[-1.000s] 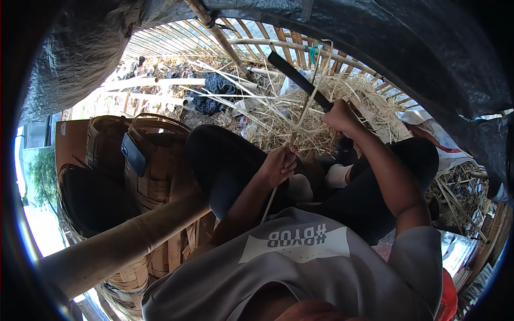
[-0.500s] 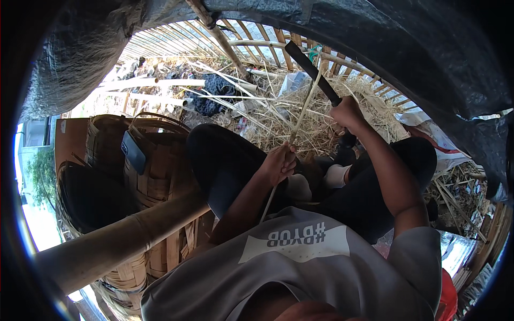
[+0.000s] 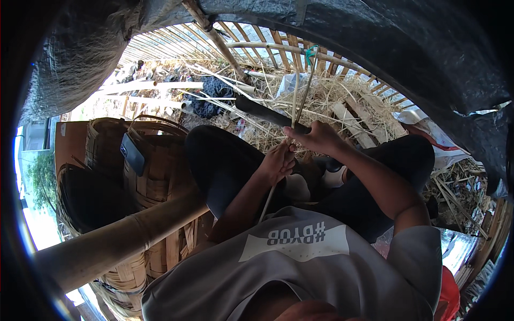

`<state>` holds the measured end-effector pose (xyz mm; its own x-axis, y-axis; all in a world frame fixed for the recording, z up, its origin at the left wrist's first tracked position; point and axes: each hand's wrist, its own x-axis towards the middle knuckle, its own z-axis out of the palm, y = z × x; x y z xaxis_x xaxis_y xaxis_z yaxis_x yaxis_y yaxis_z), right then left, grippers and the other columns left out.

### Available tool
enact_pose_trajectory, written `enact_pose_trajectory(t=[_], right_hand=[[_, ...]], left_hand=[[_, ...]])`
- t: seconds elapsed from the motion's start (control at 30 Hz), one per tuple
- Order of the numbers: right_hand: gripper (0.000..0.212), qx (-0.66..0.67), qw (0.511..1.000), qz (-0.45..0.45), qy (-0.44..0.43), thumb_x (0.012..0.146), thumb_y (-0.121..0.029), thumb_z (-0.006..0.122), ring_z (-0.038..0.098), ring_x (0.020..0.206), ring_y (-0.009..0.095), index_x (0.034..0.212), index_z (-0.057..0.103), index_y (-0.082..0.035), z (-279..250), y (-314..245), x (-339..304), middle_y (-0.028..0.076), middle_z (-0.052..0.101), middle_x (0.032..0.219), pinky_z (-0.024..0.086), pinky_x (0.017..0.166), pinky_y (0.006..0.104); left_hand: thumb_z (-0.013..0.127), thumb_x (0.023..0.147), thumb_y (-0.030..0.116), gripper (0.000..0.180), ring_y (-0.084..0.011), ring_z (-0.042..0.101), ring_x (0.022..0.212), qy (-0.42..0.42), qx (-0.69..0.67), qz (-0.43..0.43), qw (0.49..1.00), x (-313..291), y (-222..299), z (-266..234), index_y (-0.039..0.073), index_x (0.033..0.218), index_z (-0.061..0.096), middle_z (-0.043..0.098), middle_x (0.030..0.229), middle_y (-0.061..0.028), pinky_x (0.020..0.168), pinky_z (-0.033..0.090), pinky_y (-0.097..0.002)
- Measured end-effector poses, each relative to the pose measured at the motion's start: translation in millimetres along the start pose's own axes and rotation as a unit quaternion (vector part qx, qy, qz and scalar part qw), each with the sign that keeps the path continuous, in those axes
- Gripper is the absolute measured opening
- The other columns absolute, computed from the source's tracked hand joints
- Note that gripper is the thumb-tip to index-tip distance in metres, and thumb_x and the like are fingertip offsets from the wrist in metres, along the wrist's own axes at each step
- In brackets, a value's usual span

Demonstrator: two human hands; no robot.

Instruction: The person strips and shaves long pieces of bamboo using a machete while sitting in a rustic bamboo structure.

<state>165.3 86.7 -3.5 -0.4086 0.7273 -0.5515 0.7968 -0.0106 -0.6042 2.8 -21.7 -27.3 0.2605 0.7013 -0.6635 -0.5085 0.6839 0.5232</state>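
Note:
My left hand (image 3: 278, 162) is closed around a thin bamboo strip (image 3: 266, 202), whose lower end runs down toward my shirt. Above that fist the strip parts into two pale lengths that lean away from each other toward the fence. A knife with a broad dark blade (image 3: 262, 113) is in the grip of my right hand (image 3: 320, 138), just above and right of the left. The blade lies across the two lengths and points up and left. My right fingers are close to the strip; whether they touch it I cannot tell.
Woven bamboo baskets (image 3: 110, 144) stand at left, with a phone (image 3: 132, 154) on one. A thick bamboo pole (image 3: 123, 235) crosses beside my leg. Shavings (image 3: 326, 101) cover the ground ahead, before a slatted bamboo fence (image 3: 267, 48). Dark sheeting (image 3: 428, 59) hangs overhead.
My right hand and the knife have come down and left, close to my left hand. The strip now shows as two spread lengths above my left fist, which has hardly moved.

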Motion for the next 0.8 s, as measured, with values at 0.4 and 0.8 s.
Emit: enact_pose_trajectory(t=[0.4,0.8], right_hand=[[0.073,0.204,0.966,0.096,-0.129,0.083,-0.077,0.048,0.043,0.041,0.011,0.073,0.060,-0.005,21,18,11,-0.002,0.038,0.051,0.036,0.038,0.0285],[0.076,0.330,0.847,0.149,-0.390,0.079,-0.085,0.033,0.031,0.040,0.003,0.075,0.047,-0.011,24,54,35,-0.005,0.032,0.052,0.028,0.035,0.0207]], left_hand=[[0.029,0.106,0.039,0.037,-0.0071,0.026,0.036,0.087,0.076,-0.013,0.993,0,-12,4,0.014,0.086,0.048,0.031,0.047,0.0049,0.035,0.021,-0.0242],[0.029,0.106,0.036,0.043,-0.0092,0.036,0.032,0.123,0.198,0.058,0.971,9,-29,-4,0.006,0.081,0.049,0.040,0.047,0.0001,0.031,0.029,-0.0245]])
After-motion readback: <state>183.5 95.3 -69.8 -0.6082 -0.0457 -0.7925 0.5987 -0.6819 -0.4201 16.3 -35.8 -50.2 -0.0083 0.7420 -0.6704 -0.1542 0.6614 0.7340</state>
